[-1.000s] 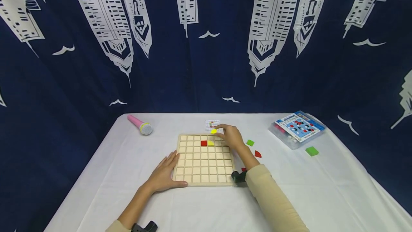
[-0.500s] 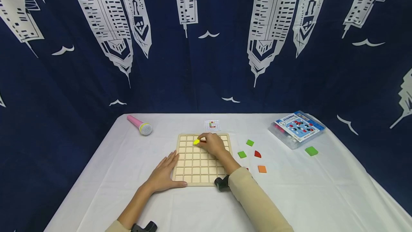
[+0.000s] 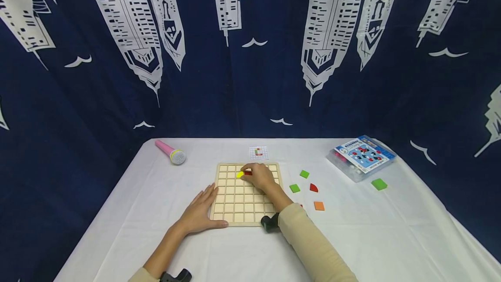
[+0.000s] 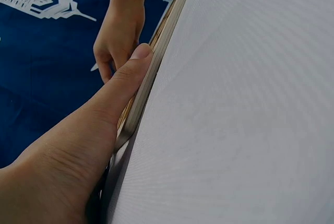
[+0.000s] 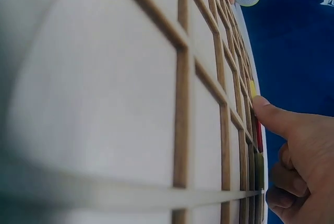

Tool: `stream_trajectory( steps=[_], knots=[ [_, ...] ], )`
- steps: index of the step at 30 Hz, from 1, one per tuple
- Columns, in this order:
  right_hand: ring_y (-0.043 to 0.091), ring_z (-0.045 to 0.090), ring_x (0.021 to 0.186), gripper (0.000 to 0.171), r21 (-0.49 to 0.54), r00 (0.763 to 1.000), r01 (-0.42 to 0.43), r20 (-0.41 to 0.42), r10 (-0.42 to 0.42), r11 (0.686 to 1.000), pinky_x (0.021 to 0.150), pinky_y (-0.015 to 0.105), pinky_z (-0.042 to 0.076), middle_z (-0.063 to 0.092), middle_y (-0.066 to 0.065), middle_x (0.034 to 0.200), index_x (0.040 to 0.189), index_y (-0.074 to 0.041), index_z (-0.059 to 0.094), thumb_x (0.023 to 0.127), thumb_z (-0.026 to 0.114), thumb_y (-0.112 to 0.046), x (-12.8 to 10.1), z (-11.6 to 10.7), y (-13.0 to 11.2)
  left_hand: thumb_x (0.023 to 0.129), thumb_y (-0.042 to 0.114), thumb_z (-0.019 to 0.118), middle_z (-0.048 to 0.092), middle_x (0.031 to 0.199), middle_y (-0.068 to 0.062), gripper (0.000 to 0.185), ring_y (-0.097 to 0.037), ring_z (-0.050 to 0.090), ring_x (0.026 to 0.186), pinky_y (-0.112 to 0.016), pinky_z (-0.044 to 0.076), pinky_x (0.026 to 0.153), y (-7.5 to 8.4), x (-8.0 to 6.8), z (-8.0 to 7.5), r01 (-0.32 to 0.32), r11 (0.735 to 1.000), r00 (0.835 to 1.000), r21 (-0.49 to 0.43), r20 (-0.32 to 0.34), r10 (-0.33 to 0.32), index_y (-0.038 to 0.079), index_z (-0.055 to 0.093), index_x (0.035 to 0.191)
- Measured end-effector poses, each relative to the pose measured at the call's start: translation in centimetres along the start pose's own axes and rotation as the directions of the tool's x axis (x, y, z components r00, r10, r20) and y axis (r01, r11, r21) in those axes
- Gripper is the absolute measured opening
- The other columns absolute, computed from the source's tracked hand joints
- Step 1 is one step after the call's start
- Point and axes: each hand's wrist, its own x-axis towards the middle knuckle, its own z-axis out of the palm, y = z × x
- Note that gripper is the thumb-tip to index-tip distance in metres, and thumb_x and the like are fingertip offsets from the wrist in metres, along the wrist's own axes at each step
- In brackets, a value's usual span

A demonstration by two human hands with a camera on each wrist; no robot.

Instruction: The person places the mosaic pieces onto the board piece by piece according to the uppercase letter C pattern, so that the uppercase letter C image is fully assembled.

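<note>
- A pink microphone (image 3: 170, 152) lies at the far left of the white table (image 3: 129, 212).
- My left hand (image 3: 198, 213) lies flat, fingers straight, on the near left corner of the wooden grid board (image 3: 238, 206); my left wrist view shows the thumb (image 4: 122, 85) pressing along the board's edge.
- My right hand (image 3: 259, 177) rests on the board's far rows; one straight fingertip (image 5: 259, 104) touches a yellow piece (image 3: 239, 173) lying in a cell, a red piece (image 3: 248, 172) just beside it. Only the right wrist view shows the other fingers curled.
- A small pattern card (image 3: 258, 152) lies beyond the board.
- Green, red and orange pieces (image 3: 295, 188) lie loose right of the board, then a plastic box (image 3: 362, 157).
</note>
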Motion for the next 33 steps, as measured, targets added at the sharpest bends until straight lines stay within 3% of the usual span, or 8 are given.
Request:
stream_trajectory(
  steps=[7, 13, 20, 28, 33],
  knots=[
    [0.011, 0.044, 0.056, 0.033, 0.073, 0.999, -0.012, -0.039, 0.015, 0.997, 0.046, 0.024, 0.038, 0.061, 0.004, 0.072, 0.109, -0.017, 0.069, 0.079, 0.074, -0.029, -0.7, -1.3, 0.9, 0.061, 0.075, 0.063, 0.016, 0.152, -0.013, 0.118, -0.024, 0.014, 0.139, -0.039, 0.011, 0.113, 0.1, 0.0, 0.1, 0.007, 1.0, 1.0, -0.014, -0.002, -0.007, 0.0, 0.025, 0.144],
    [0.011, 0.03, 0.045, 0.031, 0.111, 0.991, -0.046, -0.122, 0.059, 0.993, 0.039, 0.024, 0.025, 0.041, 0.0, 0.052, 0.109, -0.013, 0.068, 0.08, 0.073, -0.024, -2.1, -4.7, 4.2, 0.06, 0.076, 0.063, 0.017, 0.152, -0.014, 0.119, -0.024, 0.014, 0.139, -0.04, 0.012, 0.112, 0.2, 0.1, 0.2, 0.0, 1.0, 1.0, -0.015, -0.014, 0.0, 0.0, 0.026, 0.144],
    [0.013, 0.032, 0.047, 0.033, 0.023, 0.966, -0.133, -0.219, 0.135, 0.991, 0.041, 0.027, 0.027, 0.041, 0.001, 0.054, 0.108, -0.01, 0.068, 0.078, 0.075, -0.024, -4.4, -8.7, 9.1, 0.061, 0.075, 0.064, 0.017, 0.152, -0.013, 0.118, -0.025, 0.014, 0.139, -0.04, 0.012, 0.112, 0.1, 0.1, 0.1, 0.003, 1.0, 1.0, -0.014, -0.018, -0.003, 0.0, 0.026, 0.144],
    [0.021, 0.047, 0.06, 0.04, -0.062, 0.937, -0.336, -0.12, 0.327, 0.94, 0.05, 0.031, 0.04, 0.058, 0.01, 0.074, 0.111, -0.008, 0.066, 0.078, 0.075, -0.027, -6.5, -9.5, 12.9, 0.06, 0.076, 0.064, 0.016, 0.152, -0.012, 0.119, -0.023, 0.013, 0.139, -0.038, 0.011, 0.113, 0.0, 0.1, 0.1, 0.016, 1.0, 1.0, -0.025, -0.014, -0.017, 0.001, 0.026, 0.144],
    [0.023, 0.051, 0.065, 0.038, -0.073, 0.926, -0.369, -0.106, 0.361, 0.926, 0.055, 0.034, 0.044, 0.063, 0.012, 0.079, 0.108, -0.004, 0.067, 0.077, 0.074, -0.025, -7.1, -9.2, 13.6, 0.059, 0.077, 0.062, 0.014, 0.153, -0.01, 0.12, -0.02, 0.011, 0.14, -0.037, 0.009, 0.113, 0.0, 0.1, 0.2, 0.024, 0.999, 1.0, -0.024, 0.003, -0.024, 0.003, 0.024, 0.145]
  ],
)
